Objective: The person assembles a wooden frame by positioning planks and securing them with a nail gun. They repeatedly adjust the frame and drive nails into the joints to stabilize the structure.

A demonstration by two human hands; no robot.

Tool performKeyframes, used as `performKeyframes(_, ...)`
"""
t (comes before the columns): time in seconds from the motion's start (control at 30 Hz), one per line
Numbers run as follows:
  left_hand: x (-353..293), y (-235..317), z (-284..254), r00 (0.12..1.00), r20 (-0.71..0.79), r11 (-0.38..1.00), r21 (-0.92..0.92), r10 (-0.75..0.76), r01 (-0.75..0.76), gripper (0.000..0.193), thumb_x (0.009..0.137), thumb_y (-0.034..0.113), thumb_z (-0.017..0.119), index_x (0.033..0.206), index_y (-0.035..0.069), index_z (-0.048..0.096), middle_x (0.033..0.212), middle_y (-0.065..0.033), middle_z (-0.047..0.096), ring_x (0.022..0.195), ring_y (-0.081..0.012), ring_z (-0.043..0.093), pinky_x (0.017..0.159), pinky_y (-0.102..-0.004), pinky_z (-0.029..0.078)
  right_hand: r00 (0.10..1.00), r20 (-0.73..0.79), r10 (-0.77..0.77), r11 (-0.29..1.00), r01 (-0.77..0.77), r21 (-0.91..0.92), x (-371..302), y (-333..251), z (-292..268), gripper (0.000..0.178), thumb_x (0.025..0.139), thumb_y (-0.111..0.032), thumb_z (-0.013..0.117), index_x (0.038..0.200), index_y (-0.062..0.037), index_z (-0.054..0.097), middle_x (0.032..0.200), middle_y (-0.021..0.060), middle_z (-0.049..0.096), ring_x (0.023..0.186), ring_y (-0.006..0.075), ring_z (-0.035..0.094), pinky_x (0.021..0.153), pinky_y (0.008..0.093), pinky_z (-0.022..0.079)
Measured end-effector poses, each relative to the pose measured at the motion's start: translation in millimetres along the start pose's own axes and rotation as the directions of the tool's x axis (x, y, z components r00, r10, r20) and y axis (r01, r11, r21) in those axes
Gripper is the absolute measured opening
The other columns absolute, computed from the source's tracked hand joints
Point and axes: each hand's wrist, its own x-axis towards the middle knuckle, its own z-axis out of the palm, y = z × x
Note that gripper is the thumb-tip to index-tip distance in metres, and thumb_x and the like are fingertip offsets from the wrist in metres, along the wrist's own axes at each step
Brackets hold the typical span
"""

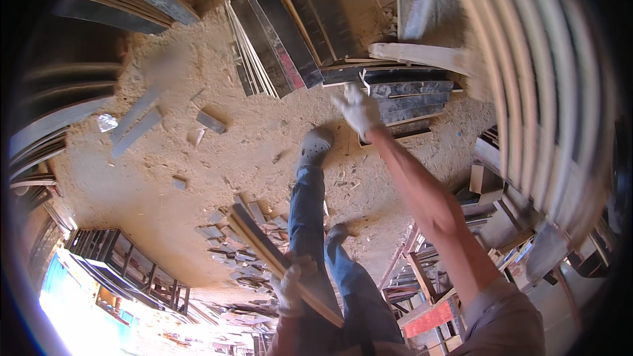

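Left hand (288, 287), gloved, is closed around a small bundle of narrow wooden strips (264, 248), held slanting above the floor (244, 138), across the left trouser leg (308, 217). Right hand (361, 113), also gloved, is at the near edge of a stack of dark-faced boards (409, 100) lying on the floor; its fingers look partly spread, but blur hides whether they grip or touch a board. Judgement: strips are stiff and fairly light, best held near mid-length so the ends balance; boards are probably rigid and heavier, their smooth faces slippery under dust, so long edges offer the surer hold. Splintering at corners seems possible.
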Motion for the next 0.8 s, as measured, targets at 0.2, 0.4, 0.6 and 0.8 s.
performKeyframes(0.2,1,-6,-9,0.997,-0.075,0.984,-0.179,-0.008,-0.005,0.066,0.085,0.027,0.081,0.134,-0.002,0.048,0.108,-0.0226,0.070,0.085,-0.0293,0.072,0.082,-0.0446,0.061,0.999,-0.021,0.041,0.987,-0.044,-0.156,153,-13,55,0.077,0.084,-0.047,0.082,0.140,0.0005,0.056,0.136,0.0260,0.062,0.126,0.0331,0.062,0.105,0.0384,0.050)
performKeyframes(0.4,0,-7,-6,0.993,-0.094,0.990,-0.128,-0.069,0.057,0.068,0.086,0.028,0.079,0.139,-0.001,0.047,0.109,-0.0229,0.071,0.085,-0.0290,0.072,0.082,-0.0445,0.061,0.999,-0.043,-0.019,0.997,0.016,-0.069,180,42,68,0.036,0.094,-0.032,0.071,0.111,-0.0001,0.071,0.115,0.0185,0.074,0.109,0.0289,0.070,0.093,0.0411,0.051)
performKeyframes(0.6,9,5,17,0.999,-0.020,0.991,-0.125,-0.050,0.047,0.058,0.090,0.028,0.077,0.131,-0.004,0.050,0.098,-0.0200,0.071,0.076,-0.0262,0.071,0.071,-0.0383,0.061,0.993,0.001,0.120,0.951,-0.116,0.288,57,5,17,0.030,0.101,-0.029,0.055,0.090,-0.0024,0.066,0.080,0.0116,0.066,0.064,0.0259,0.065,0.060,0.0366,0.052)
performKeyframes(0.8,1,-13,24,0.993,-0.068,0.978,0.180,-0.093,0.104,0.039,0.095,0.023,0.074,0.121,-0.002,0.059,0.101,-0.0183,0.072,0.081,-0.0257,0.073,0.074,-0.0409,0.063,0.874,0.456,0.168,0.549,-0.467,0.693,-232,-28,-93,0.044,0.109,-0.038,0.047,0.098,-0.0023,0.069,0.074,-0.0001,0.061,0.063,0.0110,0.057,0.061,0.0279,0.049)
